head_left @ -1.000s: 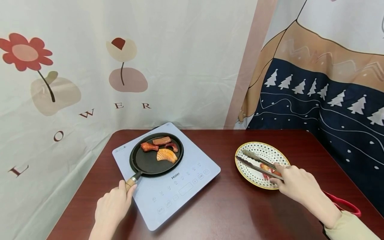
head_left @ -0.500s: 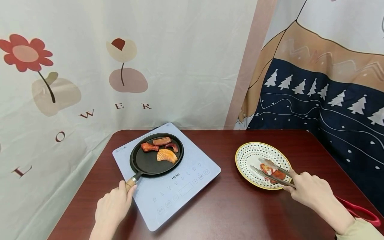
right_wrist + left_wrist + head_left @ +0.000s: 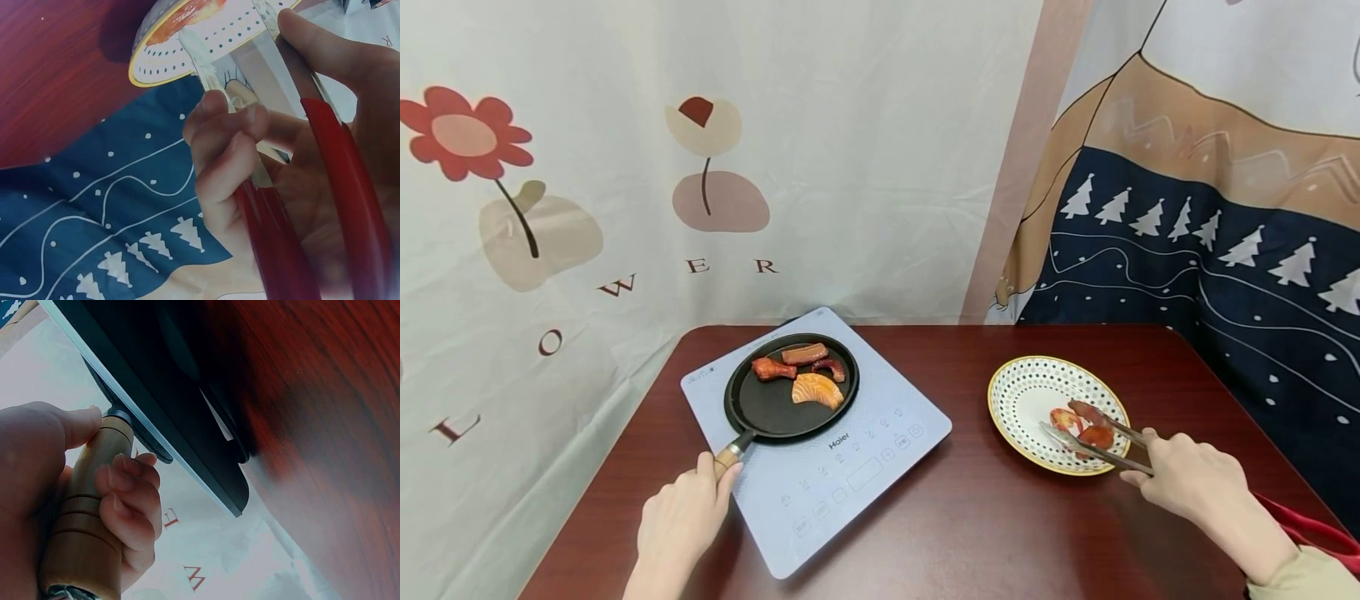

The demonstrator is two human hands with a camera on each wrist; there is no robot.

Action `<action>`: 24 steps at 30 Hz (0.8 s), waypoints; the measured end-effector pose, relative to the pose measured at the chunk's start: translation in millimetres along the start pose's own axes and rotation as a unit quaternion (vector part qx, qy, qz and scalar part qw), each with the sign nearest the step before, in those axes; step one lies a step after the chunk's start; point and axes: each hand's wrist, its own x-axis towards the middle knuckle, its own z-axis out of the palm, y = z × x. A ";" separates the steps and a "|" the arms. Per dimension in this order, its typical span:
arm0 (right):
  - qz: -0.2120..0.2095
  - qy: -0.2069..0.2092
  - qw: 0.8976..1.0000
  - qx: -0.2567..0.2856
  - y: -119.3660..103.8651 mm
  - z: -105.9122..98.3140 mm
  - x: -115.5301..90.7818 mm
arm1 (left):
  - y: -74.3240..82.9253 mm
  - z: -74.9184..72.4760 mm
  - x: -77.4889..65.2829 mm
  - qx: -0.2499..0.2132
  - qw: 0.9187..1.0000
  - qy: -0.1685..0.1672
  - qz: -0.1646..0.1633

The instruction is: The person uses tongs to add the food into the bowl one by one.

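My left hand [image 3: 681,510] grips the wooden handle [image 3: 87,506] of a black frying pan [image 3: 766,410]. In the pan lie a drumstick [image 3: 773,369], a brown strip of meat [image 3: 805,354], a curled dark-red tentacle-like piece [image 3: 831,367] and an orange salmon slice [image 3: 815,389]. On the right, my right hand [image 3: 1198,479] holds metal tongs [image 3: 1105,456] with red handles [image 3: 350,194]. Their tips are spread over a dotted, yellow-rimmed plate [image 3: 1018,392], either side of an orange-red food piece [image 3: 1097,437] and a red-and-white piece [image 3: 1063,419]. Whether the tips touch the food I cannot tell.
The pan sits on a pale blue Haier induction cooktop [image 3: 865,446], set at an angle on the dark-red table [image 3: 970,533]. A flower-print curtain [image 3: 865,167] hangs behind, and a navy tree-print cloth [image 3: 1210,275] is at the right.
My right hand has drawn the tongs back to the right and nearer me. Their tips moved from the plate's far left part to around the food. The left hand and pan stay put.
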 end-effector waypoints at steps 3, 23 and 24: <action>-0.002 -0.003 1.000 -0.002 2.0 0.3 2.0 | -0.1 0.2 -0.2 -0.001 1.000 0.002 0.000; -0.049 0.061 0.997 -0.012 -11.4 6.0 5.1 | 0.2 0.8 0.2 -0.002 1.000 0.008 0.004; -0.048 0.060 0.997 -0.010 -11.6 5.7 5.5 | 0.2 0.9 0.2 -0.002 1.000 0.009 0.004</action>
